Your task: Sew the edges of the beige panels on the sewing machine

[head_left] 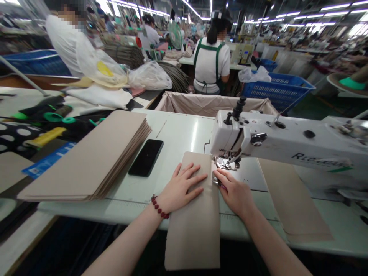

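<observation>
A long beige fabric panel (195, 226) lies on the sewing table, its near end hanging over the front edge. My left hand (184, 186) rests flat on it with fingers spread; a dark red bead bracelet (159, 207) circles the wrist. Beside the panel's right edge, my right hand (234, 189) is closed around small thread snips (215, 181), mostly hidden by the fingers; only the metal tip and a bit of handle show. Just beyond that hand is the presser foot (225, 163) of the white sewing machine (273, 134).
A thick stack of beige panels (89, 149) and a black phone (146, 158) lie to the left. Another beige piece (293, 203) lies under the machine arm. Thread cones (54, 117) sit at far left. A cloth-lined bin (184, 103) stands behind the table; co-workers sit beyond.
</observation>
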`<state>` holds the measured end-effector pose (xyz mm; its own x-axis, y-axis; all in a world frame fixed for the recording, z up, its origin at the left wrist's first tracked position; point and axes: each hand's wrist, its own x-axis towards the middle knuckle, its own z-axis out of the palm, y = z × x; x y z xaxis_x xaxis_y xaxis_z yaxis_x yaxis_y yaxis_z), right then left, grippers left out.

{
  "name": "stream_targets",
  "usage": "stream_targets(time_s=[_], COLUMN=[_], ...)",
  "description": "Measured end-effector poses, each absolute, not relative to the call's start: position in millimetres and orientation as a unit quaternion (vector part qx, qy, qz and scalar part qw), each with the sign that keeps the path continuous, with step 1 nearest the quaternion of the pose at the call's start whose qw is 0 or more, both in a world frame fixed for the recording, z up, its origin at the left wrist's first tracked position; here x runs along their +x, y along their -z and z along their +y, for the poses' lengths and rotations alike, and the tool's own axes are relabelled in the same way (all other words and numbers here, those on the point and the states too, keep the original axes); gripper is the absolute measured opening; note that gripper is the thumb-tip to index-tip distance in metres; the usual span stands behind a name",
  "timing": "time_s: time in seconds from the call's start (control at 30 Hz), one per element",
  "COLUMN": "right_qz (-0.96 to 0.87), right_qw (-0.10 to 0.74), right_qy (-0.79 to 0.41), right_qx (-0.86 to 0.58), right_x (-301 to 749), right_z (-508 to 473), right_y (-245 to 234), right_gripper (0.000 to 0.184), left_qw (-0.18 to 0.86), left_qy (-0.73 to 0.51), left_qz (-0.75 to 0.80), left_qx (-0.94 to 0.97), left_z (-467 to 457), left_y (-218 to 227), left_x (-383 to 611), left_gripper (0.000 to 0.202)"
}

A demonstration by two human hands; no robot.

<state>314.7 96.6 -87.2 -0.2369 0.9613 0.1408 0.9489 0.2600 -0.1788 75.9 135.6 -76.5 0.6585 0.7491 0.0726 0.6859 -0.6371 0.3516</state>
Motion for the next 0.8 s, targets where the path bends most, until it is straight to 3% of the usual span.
stream_targets(time_s=[0.8], right_qz=[-0.785], right_qw=[0.125], right_qy=[-0.051], right_qx=[-0.605], right_x=[316.0], right_z=[96.4], right_y=[88.2], right_gripper=[0.053], left_qw=[0.136], left_qy=[-0.111], left_qz=[0.397], left_qx=[0.901], left_z=[134.8], left_y=[76.3], left_x=[76.5], left_gripper=[0.044])
